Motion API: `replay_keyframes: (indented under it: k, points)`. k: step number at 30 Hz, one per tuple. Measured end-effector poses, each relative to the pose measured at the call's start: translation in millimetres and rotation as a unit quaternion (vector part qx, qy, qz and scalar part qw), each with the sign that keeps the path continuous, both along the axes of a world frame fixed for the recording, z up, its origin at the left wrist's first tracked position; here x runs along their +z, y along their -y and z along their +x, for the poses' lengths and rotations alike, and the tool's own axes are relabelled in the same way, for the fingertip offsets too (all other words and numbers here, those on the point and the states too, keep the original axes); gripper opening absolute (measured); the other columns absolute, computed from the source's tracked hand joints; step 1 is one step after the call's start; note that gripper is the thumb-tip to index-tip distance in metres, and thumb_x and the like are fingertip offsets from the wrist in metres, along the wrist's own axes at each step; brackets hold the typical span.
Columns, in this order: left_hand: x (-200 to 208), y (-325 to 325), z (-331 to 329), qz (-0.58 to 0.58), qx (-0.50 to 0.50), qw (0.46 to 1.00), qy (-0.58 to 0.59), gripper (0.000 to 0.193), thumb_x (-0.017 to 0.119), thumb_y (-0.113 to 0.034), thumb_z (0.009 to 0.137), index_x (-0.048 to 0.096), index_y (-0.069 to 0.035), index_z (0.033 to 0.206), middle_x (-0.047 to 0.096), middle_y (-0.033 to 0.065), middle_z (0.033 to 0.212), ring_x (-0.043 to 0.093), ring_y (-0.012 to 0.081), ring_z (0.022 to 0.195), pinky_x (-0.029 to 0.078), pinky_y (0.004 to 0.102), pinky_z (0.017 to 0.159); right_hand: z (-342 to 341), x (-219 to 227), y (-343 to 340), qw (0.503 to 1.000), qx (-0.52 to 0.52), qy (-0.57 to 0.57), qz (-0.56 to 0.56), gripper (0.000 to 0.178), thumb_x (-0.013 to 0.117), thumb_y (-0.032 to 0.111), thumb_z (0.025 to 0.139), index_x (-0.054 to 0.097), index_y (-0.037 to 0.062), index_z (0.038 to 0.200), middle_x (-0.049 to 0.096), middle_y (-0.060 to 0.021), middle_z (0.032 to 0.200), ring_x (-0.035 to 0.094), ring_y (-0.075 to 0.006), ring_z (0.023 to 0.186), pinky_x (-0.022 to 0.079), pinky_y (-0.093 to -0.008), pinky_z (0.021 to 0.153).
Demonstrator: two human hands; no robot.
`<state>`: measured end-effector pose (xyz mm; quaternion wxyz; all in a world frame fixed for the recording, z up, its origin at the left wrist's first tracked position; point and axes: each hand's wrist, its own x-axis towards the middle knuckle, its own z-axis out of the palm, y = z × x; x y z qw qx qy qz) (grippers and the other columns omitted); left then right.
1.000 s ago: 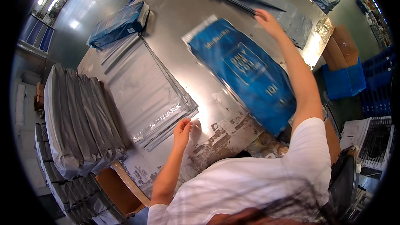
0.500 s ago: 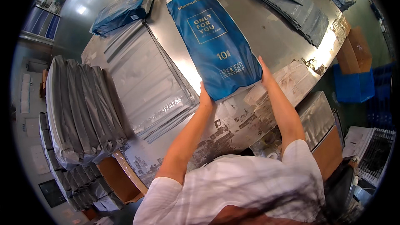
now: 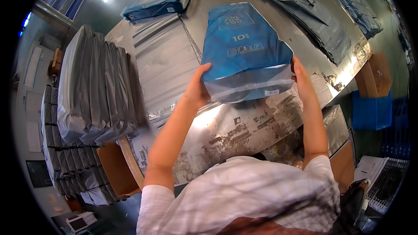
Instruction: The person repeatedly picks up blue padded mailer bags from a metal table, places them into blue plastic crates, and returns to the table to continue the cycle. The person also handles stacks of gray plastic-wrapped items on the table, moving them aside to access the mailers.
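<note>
A large blue plastic package with a clear, whitish end is between my hands over the metal table. My left hand grips its near left corner, thumb on the side. On the near right corner my right hand is closed, fingers curled against the end. The package's near end is tipped up, so its end face with a small barcode label shows. Left of it lies a stack of flat grey plastic bags. Another blue package lies on the table at the far left.
Folded grey bags lie along the table's far right. Tall stacked grey-wrapped bundles stand close on the left, beside an open cardboard box. Past the right edge are a blue crate and a cardboard box.
The near end of the package has been lifted and tilted up, showing its end face. My hands have moved with it, and the view has shifted slightly.
</note>
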<state>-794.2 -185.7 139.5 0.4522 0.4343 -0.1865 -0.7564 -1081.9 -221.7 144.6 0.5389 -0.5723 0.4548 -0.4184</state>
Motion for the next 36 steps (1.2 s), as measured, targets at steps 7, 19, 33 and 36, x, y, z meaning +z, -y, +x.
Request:
replay_keyframes:
  k: [7,19,33,36]
  points:
    - [39.0,-45.3,19.4,0.022,-0.022,0.995,0.096,0.071,0.046,-0.061,0.072,0.047,-0.008,0.120,0.051,0.0126,0.118,0.050,0.0288,0.105,0.042,0.0483,0.080,10.0,27.2,-66.8,0.997,0.006,0.039,-0.070,0.069,0.033,0.054,0.087,0.034,0.0006,0.131,0.047,-0.0101,0.124,0.047,-0.0170,0.109,0.044,-0.0266,0.081]
    - [43.3,-85.0,22.2,-0.049,-0.116,0.934,0.334,0.063,0.050,-0.048,0.076,0.043,-0.009,0.125,0.054,0.0093,0.113,0.055,0.0202,0.095,0.045,0.0279,0.067,36.3,-122.2,-51.5,0.839,0.062,0.457,0.288,0.068,0.039,0.059,0.083,0.042,0.0053,0.125,0.049,-0.0139,0.122,0.048,-0.0269,0.110,0.039,-0.0410,0.093]
    - [140.2,-143.1,94.1,-0.037,-0.056,0.926,0.371,0.055,0.051,-0.051,0.077,0.057,-0.005,0.107,0.061,0.0086,0.099,0.058,0.0183,0.088,0.041,0.0280,0.083,115.6,-34.7,-94.7,0.828,0.099,0.425,0.352,0.039,0.052,0.035,0.078,0.059,0.0035,0.100,0.063,-0.0123,0.091,0.061,-0.0247,0.080,0.050,-0.0369,0.074]
    - [171.9,-181.5,87.9,-0.003,0.004,0.898,0.440,0.056,0.047,-0.053,0.080,0.055,-0.007,0.112,0.058,0.0085,0.108,0.053,0.0186,0.099,0.037,0.0306,0.089,133.0,-21.8,-111.8,0.829,0.106,0.426,0.346,0.039,0.051,0.035,0.079,0.058,0.0034,0.101,0.063,-0.0122,0.091,0.061,-0.0243,0.081,0.051,-0.0368,0.074]
